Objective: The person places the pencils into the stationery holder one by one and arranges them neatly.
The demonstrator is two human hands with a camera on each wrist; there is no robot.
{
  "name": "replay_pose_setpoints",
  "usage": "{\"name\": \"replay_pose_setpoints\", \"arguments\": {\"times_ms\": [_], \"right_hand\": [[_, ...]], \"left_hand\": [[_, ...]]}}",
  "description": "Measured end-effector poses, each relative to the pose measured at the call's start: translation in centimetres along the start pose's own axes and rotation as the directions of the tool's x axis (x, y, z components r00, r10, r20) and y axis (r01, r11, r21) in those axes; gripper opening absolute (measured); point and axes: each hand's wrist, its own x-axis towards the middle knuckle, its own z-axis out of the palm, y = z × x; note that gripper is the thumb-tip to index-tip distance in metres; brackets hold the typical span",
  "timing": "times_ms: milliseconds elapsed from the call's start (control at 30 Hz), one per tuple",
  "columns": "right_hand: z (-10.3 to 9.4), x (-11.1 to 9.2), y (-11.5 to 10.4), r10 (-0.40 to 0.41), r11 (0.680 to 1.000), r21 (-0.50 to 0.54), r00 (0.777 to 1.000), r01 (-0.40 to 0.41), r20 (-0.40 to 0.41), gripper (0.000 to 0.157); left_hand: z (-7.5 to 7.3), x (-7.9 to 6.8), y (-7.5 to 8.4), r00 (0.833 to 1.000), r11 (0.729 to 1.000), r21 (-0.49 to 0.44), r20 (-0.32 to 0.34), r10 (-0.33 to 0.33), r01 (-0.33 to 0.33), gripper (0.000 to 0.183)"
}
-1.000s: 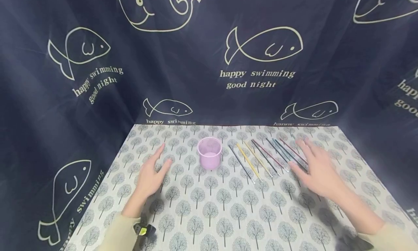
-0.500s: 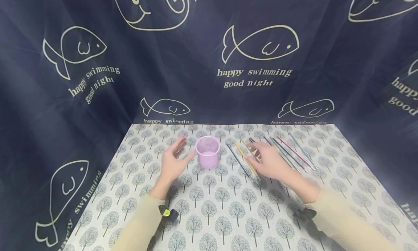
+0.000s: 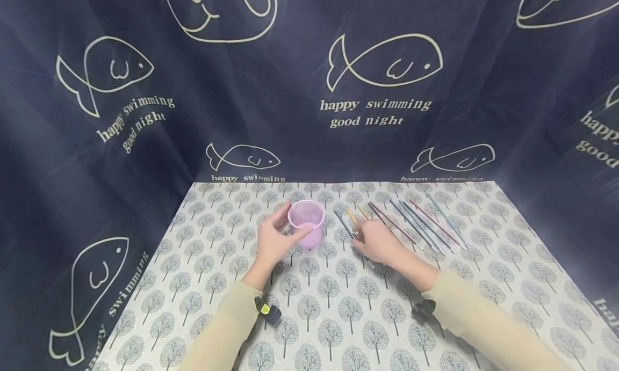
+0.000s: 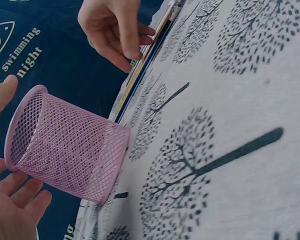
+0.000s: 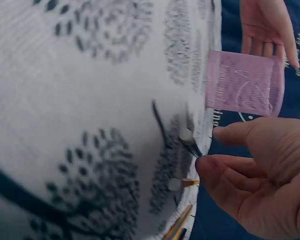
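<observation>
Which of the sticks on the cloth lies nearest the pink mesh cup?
The dark blue stick, leftmost in the row; the yellow one beside it and all others lie farther right.

Left hand (image 3: 274, 243) has moved right, up to the pink cup (image 4: 75, 145). Right hand (image 3: 379, 243) has shifted left, to the leftmost dark stick (image 3: 344, 224).

Your left hand (image 3: 271, 242) and right hand (image 3: 377, 242) are bare. Your left sleeve (image 3: 220, 328) and right sleeve (image 3: 483, 317) are long, plain and pale cream. Left wrist device (image 3: 274, 315): small, dark, blocky, with a yellow-green patch (image 3: 265, 308). Right wrist device (image 3: 423, 310): dark, its details indistinct.
</observation>
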Motion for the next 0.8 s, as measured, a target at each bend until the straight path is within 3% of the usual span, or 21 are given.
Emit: {"name": "replay_pose_setpoints", "arguments": {"times_ms": [267,400,533,667,800], "right_hand": [[1.0,0.4,0.0,0.010,0.995,-0.096,1.000,-0.007,0.023,0.022],[0.7,0.9,0.2,0.040,0.998,-0.048,0.997,-0.037,0.063,0.020],[-0.9,1.8,0.6,0.088,0.995,0.047,0.992,-0.092,0.087,0.019],[-3.3,3.6,-0.1,0.090,0.993,0.076,0.996,-0.090,0.001,0.016],[-5.7,5.7,-2.1,0.068,0.987,0.152,0.990,-0.049,-0.122,0.017]], "left_hand": [[0.5,-0.1,-0.1,0.997,0.998,-0.007,-0.050,-0.058,0.057,0.082],[0.3,-0.2,0.0,0.994,0.996,-0.005,-0.051,-0.094,0.094,0.081],[0.4,-0.2,0.1,0.995,0.996,-0.020,-0.044,-0.085,0.084,0.081],[0.4,-0.2,0.2,0.996,0.996,-0.025,-0.040,-0.085,0.084,0.082],[0.4,-0.3,0.2,0.996,0.996,-0.037,-0.037,-0.087,0.086,0.082]]}}
